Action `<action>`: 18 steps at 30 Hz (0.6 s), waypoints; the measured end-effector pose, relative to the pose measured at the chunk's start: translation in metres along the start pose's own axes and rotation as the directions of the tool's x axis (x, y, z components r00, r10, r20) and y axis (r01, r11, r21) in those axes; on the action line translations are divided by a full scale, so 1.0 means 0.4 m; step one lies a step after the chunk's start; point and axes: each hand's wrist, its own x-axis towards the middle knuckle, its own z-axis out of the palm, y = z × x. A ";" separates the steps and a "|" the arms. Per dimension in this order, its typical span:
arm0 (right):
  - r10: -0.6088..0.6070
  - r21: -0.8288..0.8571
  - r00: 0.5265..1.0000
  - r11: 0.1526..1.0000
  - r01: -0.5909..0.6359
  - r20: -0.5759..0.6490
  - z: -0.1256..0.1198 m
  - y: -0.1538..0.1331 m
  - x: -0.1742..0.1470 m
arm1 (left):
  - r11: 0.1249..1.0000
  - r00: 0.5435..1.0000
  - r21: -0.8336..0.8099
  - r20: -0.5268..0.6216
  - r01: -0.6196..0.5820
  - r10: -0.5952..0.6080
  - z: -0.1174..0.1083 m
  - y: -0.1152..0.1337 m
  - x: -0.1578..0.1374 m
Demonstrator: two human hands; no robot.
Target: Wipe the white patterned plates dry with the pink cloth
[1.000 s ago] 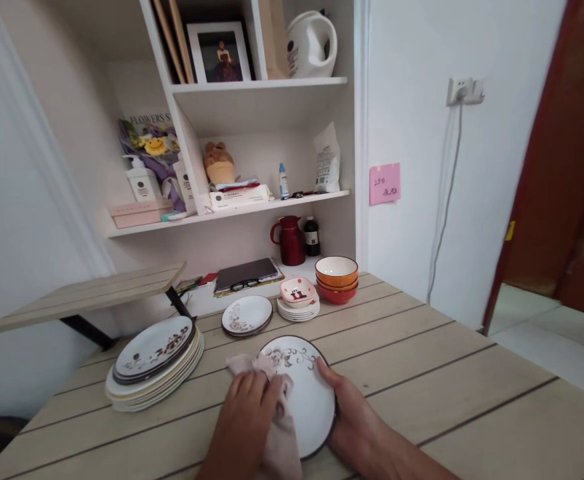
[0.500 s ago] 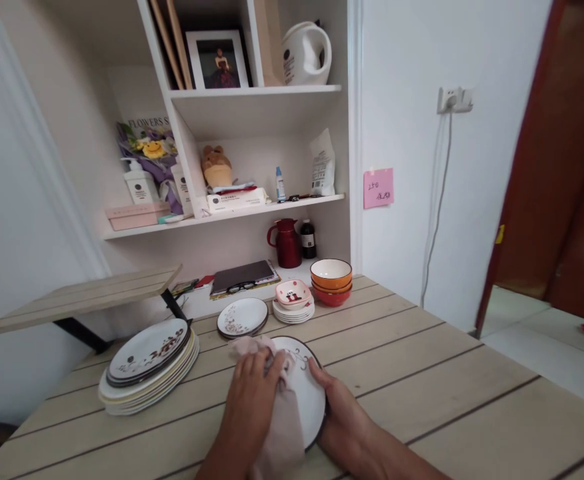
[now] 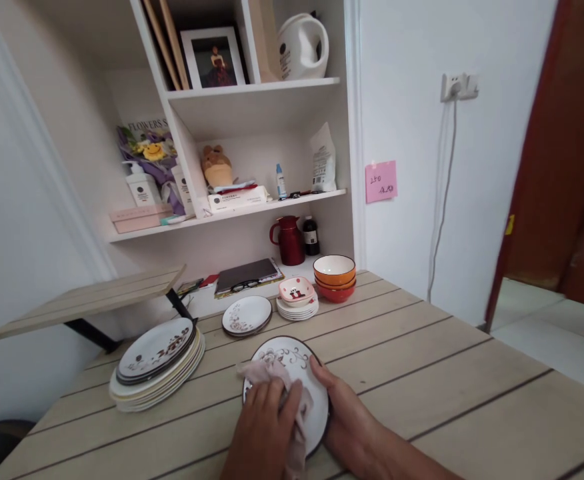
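Right grip point(image 3: 352, 420) pinches the plate point(image 3: 318, 403) by its edge, left grip point(image 3: 267, 413) bunches cloth point(image 3: 265, 371), tabletop point(image 3: 437, 380) stretching rightward.

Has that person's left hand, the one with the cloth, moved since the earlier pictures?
Yes. Judged against the small plate stack behind, the left hand has shifted to the right, farther across the held plate.
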 end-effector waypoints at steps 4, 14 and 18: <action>-0.023 0.020 1.000 1.000 0.023 0.013 0.004 -0.004 -0.002 | 0.987 0.985 0.013 0.066 0.162 -0.162 0.019 -0.024 0.075; 0.015 -0.019 0.998 1.000 -0.017 -0.068 -0.010 -0.005 0.006 | 0.964 0.950 0.001 0.172 0.266 -0.262 -0.016 -0.005 0.011; 0.032 -0.021 0.998 0.999 -0.034 -0.056 -0.006 -0.003 0.002 | 0.986 0.981 -0.059 0.124 0.158 -0.150 -0.022 0.065 0.022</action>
